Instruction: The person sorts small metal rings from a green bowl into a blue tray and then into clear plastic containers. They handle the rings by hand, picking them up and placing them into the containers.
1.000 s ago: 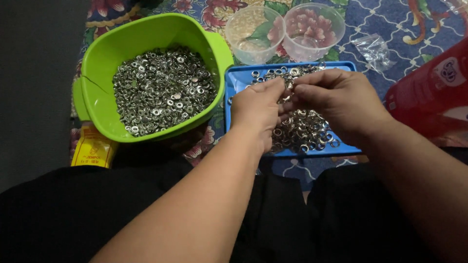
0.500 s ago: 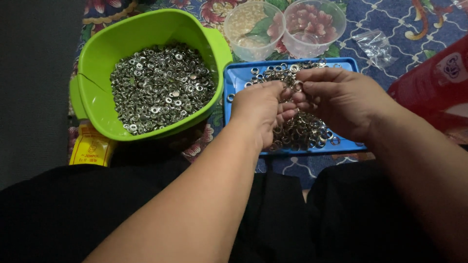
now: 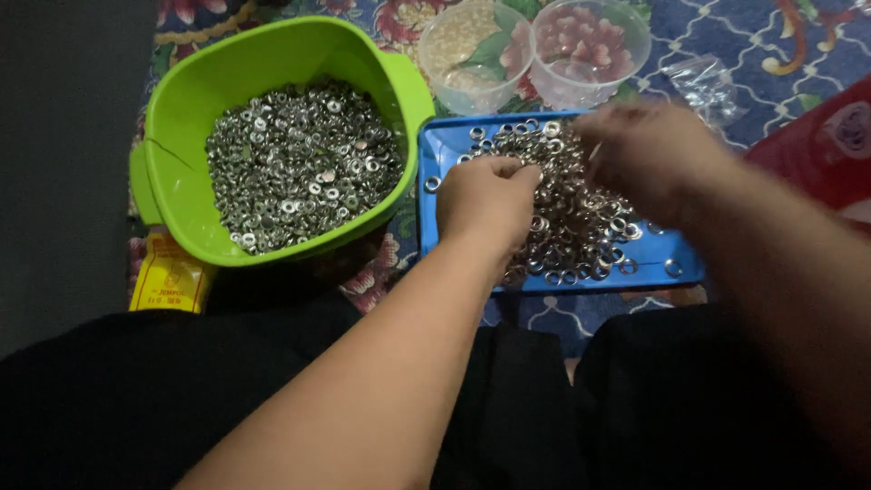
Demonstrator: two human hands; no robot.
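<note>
A heap of small silvery metal rings (image 3: 581,213) lies loose in a shallow blue tray (image 3: 435,227) on the patterned cloth, at three o'clock of the green tub.

My left hand (image 3: 485,200) rests on shiny metal rings (image 3: 581,227) heaped in a smooth blue plastic tray (image 3: 434,218). More bright metal rings fill a glossy green plastic tub (image 3: 181,136). Two clear plastic bowls (image 3: 590,45) sit at the far edge of a patterned woven cloth (image 3: 753,36), matt.
</note>
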